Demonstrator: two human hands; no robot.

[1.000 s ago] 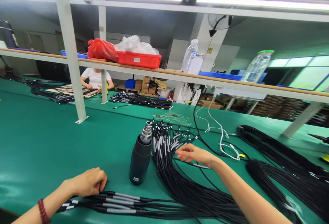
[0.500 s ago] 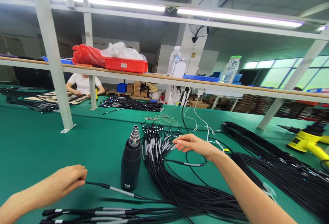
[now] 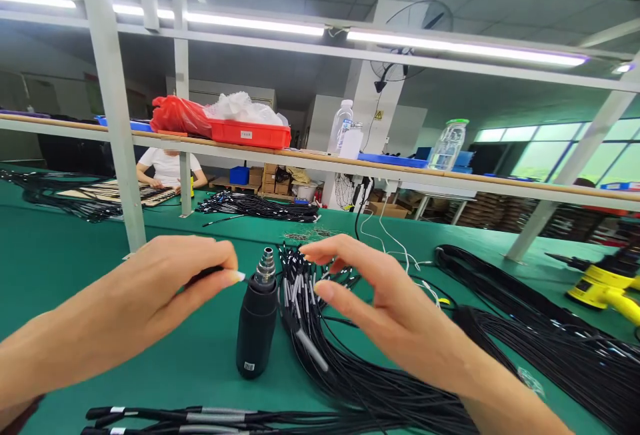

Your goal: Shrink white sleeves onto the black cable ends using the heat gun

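The thin black cable [image 3: 241,276] shows a short white piece near its gripped end; it sits just beside the nozzle of an upright black heat gun [image 3: 256,328], at eleven o'clock from that tool's middle. The left hand [image 3: 170,275], at ten o'clock, pinches this cable between thumb and bent fingers. The right hand [image 3: 385,302] is spread with nothing in its grasp, thumb well away from the fingers, fingertips at two o'clock over a black cable bundle [image 3: 370,382] with grey sleeves. A blurred grey-sleeved length [image 3: 313,348] lies past the heat gun toward four o'clock; whether it belongs to the pinched cable cannot be told. The heat gun stands between the hands on the green worktop [image 3: 190,362], hiding part of the bundle. Sleeved cables [image 3: 220,415] stretch along seven o'clock. Toward three o'clock lie looped black cables [image 3: 493,282] and, beyond, a yellow tool [image 3: 597,285]. At twelve, a shelf [image 3: 320,158] carries a red tray [image 3: 250,134]; a co-worker [image 3: 170,168] sits at eleven.
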